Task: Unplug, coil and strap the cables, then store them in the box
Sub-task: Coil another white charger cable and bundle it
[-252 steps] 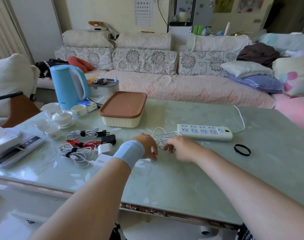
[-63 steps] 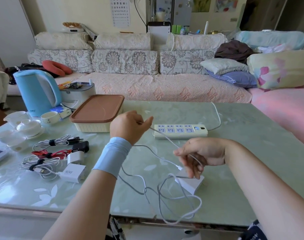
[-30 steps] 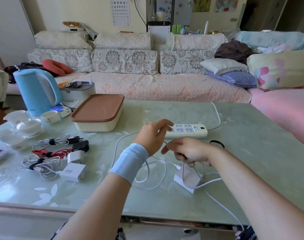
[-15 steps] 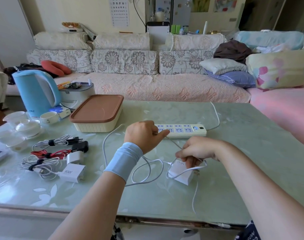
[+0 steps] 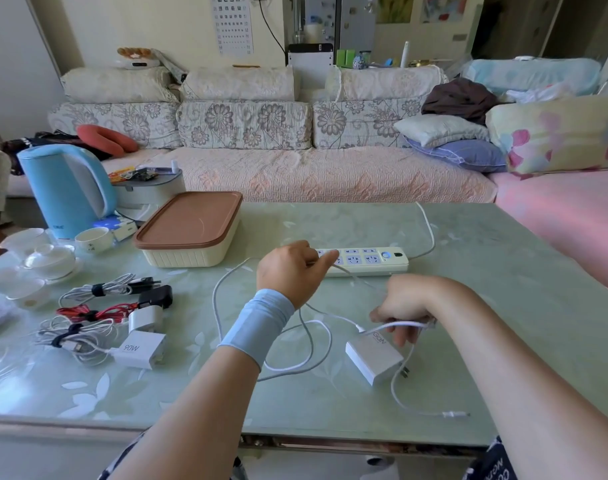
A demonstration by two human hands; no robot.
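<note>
A pale green glass-topped table (image 5: 486,306) with a white leaf pattern stands before a long floral sofa (image 5: 278,174) piled with cushions; on the far wall hangs an eye chart (image 5: 235,26) with rows of E shapes. In the near middle of the table, the left hand (image 5: 288,271), a light blue wristband (image 5: 257,327) on its wrist, pinches the white cable (image 5: 316,355) between curled fingers just in front of the power strip (image 5: 364,261). To its right, the right hand (image 5: 404,306) curls its fingers round a loop of the same cable. The rest of the cable lies in loose loops on the glass, beside a white charger (image 5: 373,358) marked "GaN". The box (image 5: 188,230), cream with a brown lid on it, sits at the far left of the strip. Nearer on the left lie three strapped cable bundles (image 5: 87,311) and a charger marked "90W" (image 5: 139,349), with a blue kettle (image 5: 66,188) and white teacups (image 5: 49,258) beyond.
</note>
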